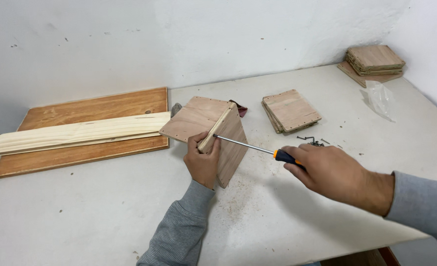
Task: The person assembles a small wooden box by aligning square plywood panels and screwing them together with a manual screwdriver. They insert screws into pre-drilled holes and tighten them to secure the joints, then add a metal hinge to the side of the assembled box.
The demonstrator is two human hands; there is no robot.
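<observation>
Plywood box (pixel 213 133) sits mid-table (pixel 105 212), two panels joined at a corner, pale batten along the joint. Left hand (pixel 202 161) is wrapped around that corner, fingers closed over the batten, likely to brace it against the push. Right hand (pixel 327 172) is fisted around the orange-black handle of the screwdriver (pixel 258 148); shaft runs near level, tip at the batten edge by the left fingers. Loose screws (pixel 314 142) lie just behind, with a stack of plywood squares (pixel 290 111).
</observation>
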